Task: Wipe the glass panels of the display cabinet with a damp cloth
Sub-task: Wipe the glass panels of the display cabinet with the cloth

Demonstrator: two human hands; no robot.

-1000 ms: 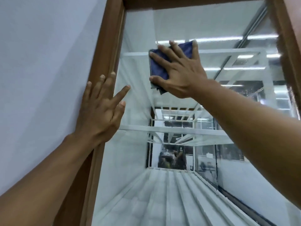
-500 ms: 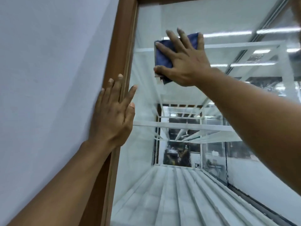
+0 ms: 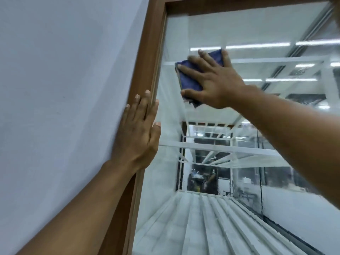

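Here the right hand (image 3: 213, 80) lies flat against the glass panel (image 3: 257, 28) of the cabinet, with a dark blue cloth (image 3: 188, 78) trapped between palm and glass. Its grip is spread. The four fingers lie straight and fanned across the cloth, and the thumb runs along the cloth's lower edge, so nothing is pinched and pressure alone holds the cloth in place. The cloth looks folded into a thick pad. Its edges show above and to the left of the fingertips, and a ragged corner pokes out under the thumb.

Below and to the left of that grip, the left hand (image 3: 139, 133) rests on the brown wooden frame (image 3: 147, 52). Its grip is flat as well, with the fingers straight, close together and pointing up the post, and the thumb reaching toward the glass. Left of this hand stretches a pale wall (image 3: 64, 70).

Behind the glass, the white-edged lower shelf (image 3: 230, 150) crosses well beneath the right hand, and the upper shelf (image 3: 276, 60) runs out to the right from its fingertips. Reflected strip lights (image 3: 257, 46) glow just above that.
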